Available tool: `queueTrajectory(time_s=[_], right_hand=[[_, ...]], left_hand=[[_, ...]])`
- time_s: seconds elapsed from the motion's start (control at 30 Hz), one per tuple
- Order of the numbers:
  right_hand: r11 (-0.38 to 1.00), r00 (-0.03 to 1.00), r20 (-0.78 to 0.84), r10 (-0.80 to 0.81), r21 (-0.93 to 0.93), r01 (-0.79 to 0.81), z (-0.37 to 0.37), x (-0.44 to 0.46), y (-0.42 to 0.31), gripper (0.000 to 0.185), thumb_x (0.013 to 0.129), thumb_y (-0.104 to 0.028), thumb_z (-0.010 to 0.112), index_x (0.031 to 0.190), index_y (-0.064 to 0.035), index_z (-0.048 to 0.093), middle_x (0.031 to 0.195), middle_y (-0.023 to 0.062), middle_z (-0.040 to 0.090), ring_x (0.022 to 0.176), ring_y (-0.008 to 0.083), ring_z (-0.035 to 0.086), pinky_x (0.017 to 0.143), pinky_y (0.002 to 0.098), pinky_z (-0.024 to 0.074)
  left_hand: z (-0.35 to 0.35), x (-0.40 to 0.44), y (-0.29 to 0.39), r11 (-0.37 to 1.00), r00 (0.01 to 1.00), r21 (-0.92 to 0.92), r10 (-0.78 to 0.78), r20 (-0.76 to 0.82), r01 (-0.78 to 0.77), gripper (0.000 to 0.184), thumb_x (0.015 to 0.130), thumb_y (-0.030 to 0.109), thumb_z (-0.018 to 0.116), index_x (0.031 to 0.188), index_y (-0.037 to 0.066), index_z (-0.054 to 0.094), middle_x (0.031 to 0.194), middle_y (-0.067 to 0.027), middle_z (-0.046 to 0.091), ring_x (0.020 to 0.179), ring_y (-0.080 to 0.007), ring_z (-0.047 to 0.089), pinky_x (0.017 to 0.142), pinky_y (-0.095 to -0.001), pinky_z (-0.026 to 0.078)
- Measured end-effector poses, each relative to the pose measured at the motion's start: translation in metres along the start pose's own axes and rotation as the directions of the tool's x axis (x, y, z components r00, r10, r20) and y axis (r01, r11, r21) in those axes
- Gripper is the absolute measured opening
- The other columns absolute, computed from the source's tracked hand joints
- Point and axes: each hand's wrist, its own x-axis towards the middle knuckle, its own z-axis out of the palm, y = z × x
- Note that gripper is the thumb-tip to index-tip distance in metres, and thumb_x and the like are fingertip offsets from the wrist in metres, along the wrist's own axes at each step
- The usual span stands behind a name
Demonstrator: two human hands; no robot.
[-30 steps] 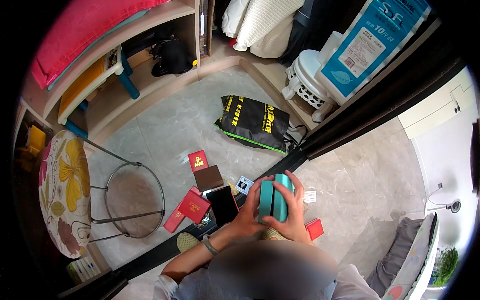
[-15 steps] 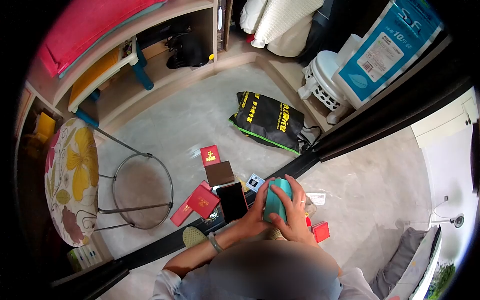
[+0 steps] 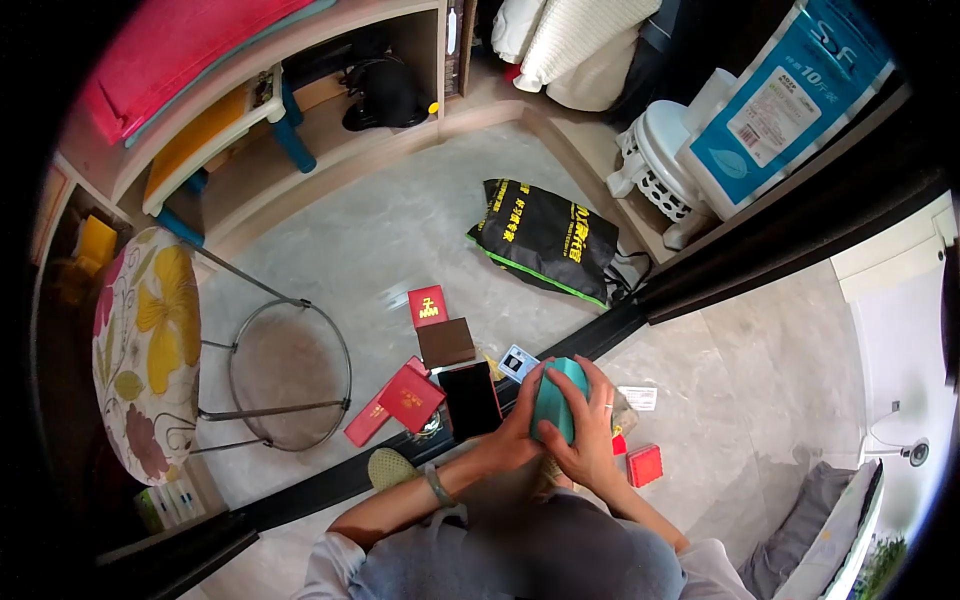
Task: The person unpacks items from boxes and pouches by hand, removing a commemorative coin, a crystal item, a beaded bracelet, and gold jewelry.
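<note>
Watching through the head camera, I have the fingers of both the left hand (image 3: 518, 420) and the right hand (image 3: 590, 428) wrapped around a turquoise, oblong, smooth-looking box (image 3: 556, 402), held above the floor (image 3: 730, 400) near the edge of its dark threshold strip (image 3: 610, 330). Uneven pressure, I judge, could make the box slip and drop. If I let the left hand sag, it could knock the flat black rectangular object (image 3: 470, 402) beside it; a careless right wrist might nudge the small red square box (image 3: 645, 466).
</note>
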Motion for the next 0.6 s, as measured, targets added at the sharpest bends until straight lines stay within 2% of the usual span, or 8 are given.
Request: queueTrajectory(time_s=[0.03,0.1,0.2,0.33,0.43,0.5,0.6], right_hand=[[1.0,1.0,0.003,0.026,-0.002,-0.026,-0.001,0.0,-0.002,0.063,0.075,-0.025,0.072,0.134,-0.0172,0.051,0.14,0.0218,0.035,0.126,0.0417,0.035,0.105,0.0503,0.0288],[0.999,0.999,0.005,0.052,-0.003,-0.052,-0.002,-0.001,-0.002,0.063,0.074,-0.024,0.071,0.133,-0.0168,0.051,0.138,0.0213,0.037,0.123,0.0413,0.037,0.104,0.0502,0.0297],[0.997,0.997,0.009,0.072,-0.015,-0.072,0.0,-0.002,-0.001,0.061,0.074,-0.024,0.071,0.131,-0.016,0.052,0.134,0.0206,0.04,0.119,0.0407,0.039,0.102,0.0505,0.0313],[0.994,0.994,0.005,0.111,-0.012,-0.111,-0.002,-0.004,-0.003,0.058,0.077,-0.025,0.065,0.132,-0.0145,0.051,0.133,0.0218,0.038,0.12,0.0398,0.037,0.103,0.051,0.0288],[0.993,0.993,-0.011,0.113,-0.028,-0.114,0.002,-0.005,-0.001,0.056,0.081,-0.026,0.062,0.134,-0.0138,0.049,0.132,0.0218,0.038,0.12,0.0397,0.036,0.103,0.0508,0.028],[0.994,0.995,-0.029,0.095,-0.057,-0.096,0.006,-0.006,0.004,0.054,0.084,-0.026,0.06,0.135,-0.0133,0.048,0.132,0.022,0.038,0.12,0.0397,0.036,0.104,0.0508,0.0275],[0.994,0.993,-0.052,0.106,-0.027,-0.108,0.011,-0.006,0.016,0.054,0.086,-0.025,0.061,0.136,-0.0123,0.046,0.125,0.0212,0.044,0.115,0.0389,0.04,0.101,0.0493,0.0305]], left_hand=[[0.0,-0.001,0.0,1.0,1.0,0.002,-0.002,-0.003,0.002,0.11,0.07,-0.002,0.072,0.15,0.007,-0.003,0.155,-0.0168,0.009,0.145,-0.0304,0.01,0.117,-0.0429,0.014],[0.0,-0.001,0.001,0.991,0.993,-0.07,-0.113,0.032,0.115,0.114,0.067,-0.002,0.073,0.149,0.005,-0.005,0.154,-0.0187,0.009,0.145,-0.0317,0.009,0.118,-0.0432,0.011],[0.001,-0.002,-0.004,0.988,0.99,-0.059,-0.14,0.024,0.141,0.115,0.066,0.001,0.075,0.148,0.005,-0.005,0.153,-0.0193,0.01,0.144,-0.0333,0.011,0.118,-0.0437,0.011],[0.001,-0.003,-0.004,0.993,0.993,-0.063,-0.099,0.072,0.103,0.118,0.066,0.004,0.075,0.149,0.005,-0.008,0.155,-0.0194,0.007,0.145,-0.0326,0.01,0.118,-0.0424,0.011],[-0.003,-0.007,0.0,0.994,0.983,0.017,-0.112,0.148,0.111,0.12,0.069,0.009,0.076,0.151,0.005,-0.011,0.157,-0.0199,0.003,0.146,-0.0309,0.007,0.118,-0.0409,0.013],[-0.006,-0.006,0.004,0.971,0.965,-0.152,-0.15,0.214,0.185,0.12,0.072,0.013,0.077,0.151,0.006,-0.012,0.158,-0.0191,0.001,0.147,-0.0289,0.004,0.118,-0.0393,0.013],[-0.002,-0.008,0.001,0.968,0.968,-0.158,-0.165,0.188,0.196,0.116,0.075,0.016,0.077,0.152,0.007,-0.01,0.158,-0.0169,0.003,0.147,-0.0277,0.004,0.117,-0.0387,0.013]])
